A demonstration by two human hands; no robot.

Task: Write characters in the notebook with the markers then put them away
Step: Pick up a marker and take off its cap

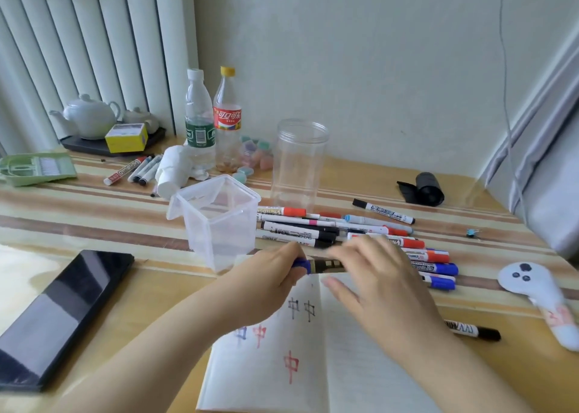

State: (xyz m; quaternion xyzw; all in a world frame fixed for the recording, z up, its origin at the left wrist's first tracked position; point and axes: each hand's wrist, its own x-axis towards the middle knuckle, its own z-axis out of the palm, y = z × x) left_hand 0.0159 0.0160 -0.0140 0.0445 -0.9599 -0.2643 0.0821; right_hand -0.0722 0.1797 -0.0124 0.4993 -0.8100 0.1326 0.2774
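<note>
Item: open white paper notebook (300, 350) at the near table edge, bearing five characters in black, blue and red. Above its top edge we hold one blue-capped marker with a dark barrel (322, 264) level; our left hand (266, 282) curls round the blue cap end, and our right hand (382, 284), motion-blurred, lies over the barrel with fingers fairly straight, so we cannot tell its grip. Likely step: uncapping or capping. To do it well, we pull straight along the barrel, nib clear of the page. Loose whiteboard markers (360, 237) lie just beyond; the clear square plastic tub (219, 224) stands beside them, near.
</note>
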